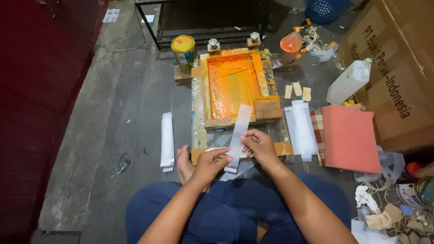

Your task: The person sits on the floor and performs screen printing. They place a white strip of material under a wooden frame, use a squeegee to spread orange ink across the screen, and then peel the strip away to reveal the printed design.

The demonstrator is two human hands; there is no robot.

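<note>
White plastic strip (238, 135) pinched between both my hands — left hand (211, 163) gripping its lower end, right hand (258, 145) closed on its edge — held above the orange-inked screen frame (233, 86) (paint tin (183, 53) beside it).

I see dark blue trousers (235, 212) at six o'clock, bare forearms without sleeves, a bare foot (184, 163) at about seven o'clock, and no gloves, rings or watch.
</note>
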